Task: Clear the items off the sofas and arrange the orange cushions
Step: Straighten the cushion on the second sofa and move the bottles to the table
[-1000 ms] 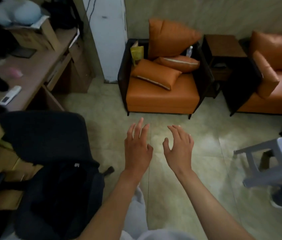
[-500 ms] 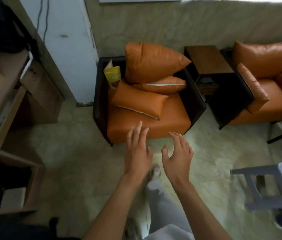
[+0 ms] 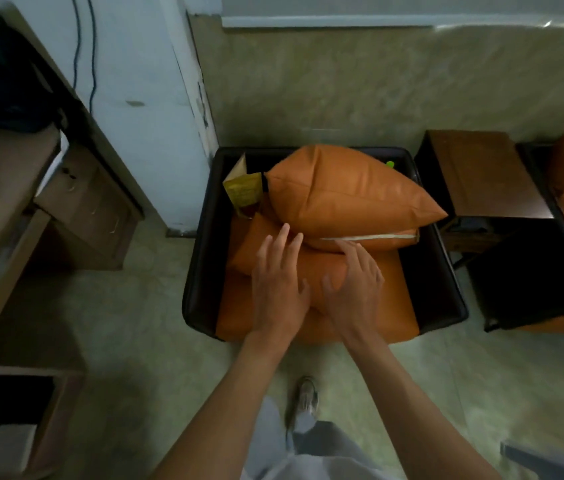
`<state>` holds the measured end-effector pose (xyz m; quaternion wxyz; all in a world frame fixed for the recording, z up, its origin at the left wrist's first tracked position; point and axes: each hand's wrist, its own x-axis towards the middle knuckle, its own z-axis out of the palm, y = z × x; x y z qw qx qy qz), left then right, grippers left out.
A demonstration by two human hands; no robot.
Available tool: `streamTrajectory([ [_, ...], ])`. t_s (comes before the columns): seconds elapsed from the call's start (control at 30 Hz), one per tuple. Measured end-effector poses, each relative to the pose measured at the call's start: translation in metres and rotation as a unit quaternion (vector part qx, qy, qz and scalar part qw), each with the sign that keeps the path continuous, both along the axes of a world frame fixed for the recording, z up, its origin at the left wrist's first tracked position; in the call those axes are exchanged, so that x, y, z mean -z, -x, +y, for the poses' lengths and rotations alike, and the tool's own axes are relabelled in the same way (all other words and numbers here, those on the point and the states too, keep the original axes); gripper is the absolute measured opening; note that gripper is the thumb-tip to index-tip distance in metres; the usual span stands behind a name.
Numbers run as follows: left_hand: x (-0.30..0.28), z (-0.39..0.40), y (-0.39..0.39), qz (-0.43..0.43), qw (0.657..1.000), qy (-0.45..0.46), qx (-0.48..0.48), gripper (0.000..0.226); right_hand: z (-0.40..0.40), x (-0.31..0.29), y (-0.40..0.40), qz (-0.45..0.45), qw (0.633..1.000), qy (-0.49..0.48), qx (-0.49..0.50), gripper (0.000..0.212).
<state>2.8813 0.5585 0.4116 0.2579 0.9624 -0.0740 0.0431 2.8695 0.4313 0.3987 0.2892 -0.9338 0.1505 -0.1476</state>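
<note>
On the black-framed sofa (image 3: 200, 271), a yellow packet (image 3: 243, 192) is propped at the back left beside a large orange cushion (image 3: 349, 192), which is stacked over a flat cushion (image 3: 249, 251) and a piped cushion (image 3: 367, 241). Over these, the left hand (image 3: 278, 289) and right hand (image 3: 353, 289) are spread, fingers relaxed, grasping nothing. A wooden side table (image 3: 481, 171) is seen at right.

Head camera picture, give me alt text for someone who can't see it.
A person's left hand and right hand reach, fingers open, over a small orange cushion on a black-framed orange sofa. A large orange cushion sits behind, a yellow packet in the back corner, and a dark wooden side table alongside.
</note>
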Motion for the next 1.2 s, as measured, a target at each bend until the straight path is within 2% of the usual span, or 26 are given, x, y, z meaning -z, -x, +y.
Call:
streamTrajectory([
  [0.23,0.015,0.006,-0.112,-0.002,1.0,0.013,-0.019,0.108,0.009,0.012,-0.111,0.021,1.0,0.002,-0.01,0.075],
  [0.47,0.025,0.013,-0.212,0.045,0.999,-0.002,0.027,0.124,0.021,0.028,-0.193,0.115,0.992,0.053,-0.019,0.097],
  [0.57,0.036,0.013,-0.236,0.071,0.996,0.011,0.048,0.124,0.024,0.04,-0.215,0.15,0.986,0.071,-0.031,0.103],
  [0.77,0.042,0.007,-0.267,0.082,0.99,0.022,0.114,0.116,0.008,0.044,-0.237,0.15,0.984,0.087,-0.033,0.115],
  [0.97,0.029,0.004,-0.309,0.098,0.972,0.045,0.209,0.118,-0.028,0.017,-0.275,0.178,0.972,0.069,-0.138,0.122],
  [1.13,0.009,-0.032,-0.348,0.11,0.949,0.057,0.289,0.116,-0.078,0.003,-0.296,0.175,0.968,-0.001,-0.178,0.12],
  [1.2,0.005,-0.051,-0.364,0.123,0.941,0.054,0.311,0.117,-0.105,0.0,-0.302,0.188,0.963,0.008,-0.19,0.122],
])
